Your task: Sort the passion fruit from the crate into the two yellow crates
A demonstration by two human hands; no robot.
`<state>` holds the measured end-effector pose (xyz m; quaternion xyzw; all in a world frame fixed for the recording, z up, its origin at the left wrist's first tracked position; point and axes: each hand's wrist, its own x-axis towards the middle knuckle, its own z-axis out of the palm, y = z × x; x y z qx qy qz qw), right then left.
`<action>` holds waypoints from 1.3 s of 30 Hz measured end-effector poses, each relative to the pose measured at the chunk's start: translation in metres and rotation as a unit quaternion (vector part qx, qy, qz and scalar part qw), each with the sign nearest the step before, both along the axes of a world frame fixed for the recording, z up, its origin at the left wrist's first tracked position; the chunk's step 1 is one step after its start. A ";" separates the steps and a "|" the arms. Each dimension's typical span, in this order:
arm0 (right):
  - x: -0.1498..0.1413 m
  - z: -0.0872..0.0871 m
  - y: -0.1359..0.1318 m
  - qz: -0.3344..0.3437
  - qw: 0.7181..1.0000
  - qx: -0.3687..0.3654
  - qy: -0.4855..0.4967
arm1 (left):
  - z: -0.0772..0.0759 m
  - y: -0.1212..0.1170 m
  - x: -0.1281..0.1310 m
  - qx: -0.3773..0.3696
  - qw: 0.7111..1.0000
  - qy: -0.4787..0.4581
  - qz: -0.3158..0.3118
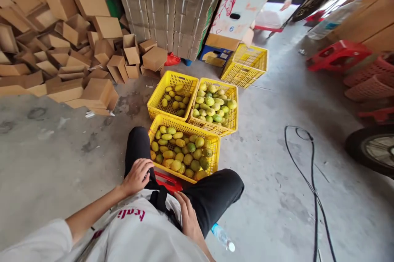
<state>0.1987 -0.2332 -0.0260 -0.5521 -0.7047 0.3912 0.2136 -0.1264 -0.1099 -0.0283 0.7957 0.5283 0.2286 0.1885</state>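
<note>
My left hand [138, 176] rests on my left thigh, its fingers lying loosely over the black trousers with nothing in them. Lower down, my right hand [188, 216] lies against my lap and right thigh, fingers stretched out and holding nothing. Between my knees stands a yellow plastic crate [217, 158] with many oval yellow-green fruits [175, 165] in it. Behind it, a left crate [151, 108] holds fewer such fruits, mostly yellow. The crate beside it on the right [235, 124] is fuller, with greener fruits [212, 104]. Neither hand touches a crate or fruit.
Loose cardboard boxes [67, 54] are heaped at the left, near a tall strapped cardboard stack [168, 11]. Another yellow crate [246, 67] stands farther back. A black cable [313, 188], wheel [377, 149] and red stool [340, 54] are at the right. A plastic bottle [222, 236] lies by my right leg.
</note>
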 end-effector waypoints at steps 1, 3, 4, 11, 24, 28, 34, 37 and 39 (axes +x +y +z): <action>-0.003 0.003 0.005 0.022 1.000 0.004 -0.022 | -0.004 -0.002 -0.009 0.020 0.999 0.010 0.042; -0.015 0.011 0.020 0.079 0.995 0.018 -0.061 | -0.015 0.002 -0.022 0.043 0.990 0.003 0.131; -0.022 0.015 0.029 0.111 0.991 0.028 -0.073 | -0.020 0.006 -0.026 0.049 0.984 -0.005 0.171; -0.072 0.028 0.062 0.257 0.943 0.182 -0.104 | -0.035 0.041 -0.021 0.028 0.957 -0.047 0.286; -0.072 0.035 0.038 0.219 0.965 0.143 -0.032 | -0.042 0.139 -0.007 -0.018 0.886 -0.093 0.455; -0.058 0.042 0.027 0.220 0.973 0.064 0.019 | -0.043 0.135 -0.008 -0.039 0.885 -0.074 0.459; -0.051 0.044 0.038 0.115 0.978 -0.118 0.129 | -0.044 0.131 -0.010 -0.061 0.888 -0.069 0.451; -0.034 0.045 0.045 0.060 0.977 -0.179 0.100 | -0.047 0.126 -0.010 -0.054 0.884 -0.086 0.456; -0.025 0.048 0.049 0.042 0.975 -0.202 0.079 | -0.049 0.122 -0.010 -0.056 0.885 -0.093 0.453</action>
